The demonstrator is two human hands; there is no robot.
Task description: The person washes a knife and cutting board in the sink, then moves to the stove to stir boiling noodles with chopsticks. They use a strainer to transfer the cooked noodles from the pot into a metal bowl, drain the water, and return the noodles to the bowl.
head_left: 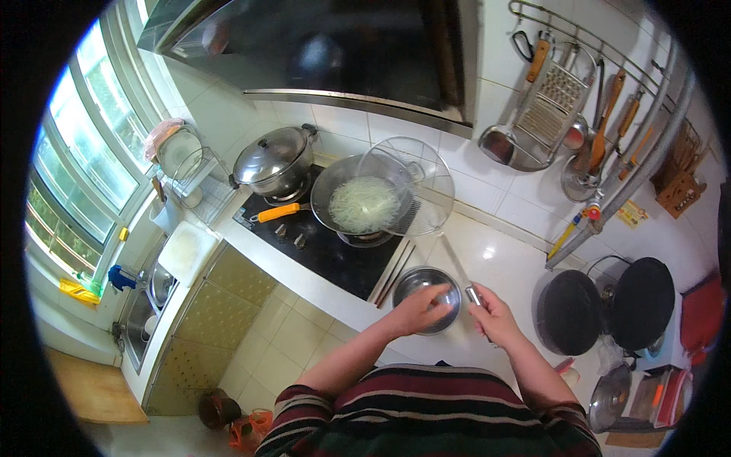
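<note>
1. The person's striped sleeves come in from the lower edge, both forearms reaching up over the white counter (502, 259).
2. The left hand (419, 308) lies over the near rim of a small steel bowl (426, 293), fingers bent loosely and pointing into it; whether they pinch anything inside I cannot tell.
3. The right hand (495, 316) is curled tight round the end of a thin metal handle (461, 270), just right of the bowl.
4. That handle runs up and away to a round wire strainer (415, 179), which is tilted, its mesh hanging over the far right rim of the wok.
5. The bowl sits on the counter at the front right corner of the black hob (327, 251), between the two hands.
6. On the hob's right burner stands the wok (362, 204), filled with pale shredded strips, its orange handle pointing left.
7. Behind and left of the wok is a lidded steel pot (274, 160).
8. To the right on the counter, near the right hand, stands an open black round cooker (571, 312) with its lid raised.
9. Farther off, ladles, a grater and spatulas hang from a wall rail (579, 38).
10. Far left are a sink (148, 305) and a window.
</note>
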